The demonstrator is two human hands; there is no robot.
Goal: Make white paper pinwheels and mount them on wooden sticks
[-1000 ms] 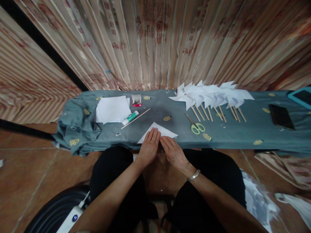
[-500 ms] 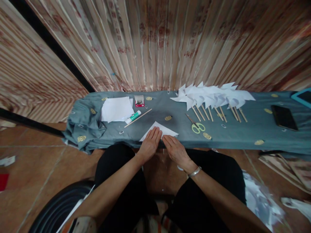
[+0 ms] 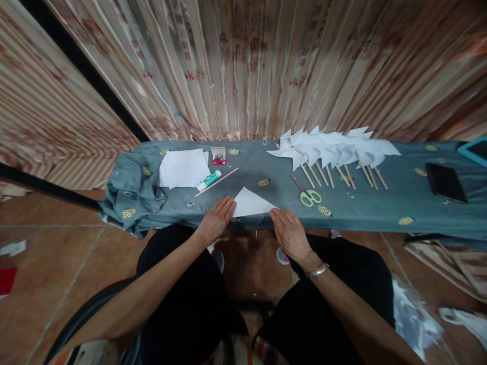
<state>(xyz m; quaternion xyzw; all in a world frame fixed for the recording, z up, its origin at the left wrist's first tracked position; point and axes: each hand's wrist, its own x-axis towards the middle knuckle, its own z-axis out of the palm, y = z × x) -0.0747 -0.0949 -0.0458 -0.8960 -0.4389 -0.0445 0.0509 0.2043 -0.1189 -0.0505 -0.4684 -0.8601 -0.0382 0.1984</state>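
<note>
A white sheet of paper folded into a triangle (image 3: 251,203) lies near the front edge of the cloth-covered bench. On its left corner rests my left hand (image 3: 217,219), open, the fingers stretched out and close together. My right hand (image 3: 291,232), with a silver bangle at the wrist, lies open with its fingertips on the right corner. Green-handled scissors (image 3: 307,195) are just beyond the right hand. Behind the left hand a thin wooden stick (image 3: 217,181) lies alongside a green and white glue stick (image 3: 210,180).
White paper sheets (image 3: 184,168) are stacked at the left, near a small red box (image 3: 218,155) of metal pieces. Paper pinwheels on sticks (image 3: 335,149) lie in an overlapping row at the back right. A dark phone (image 3: 446,182) is farther right. Curtains (image 3: 243,66) hang behind.
My hands have moved apart from the middle of the folded paper, the left one to its left corner, the right one to its right. More of the paper now shows between them.
</note>
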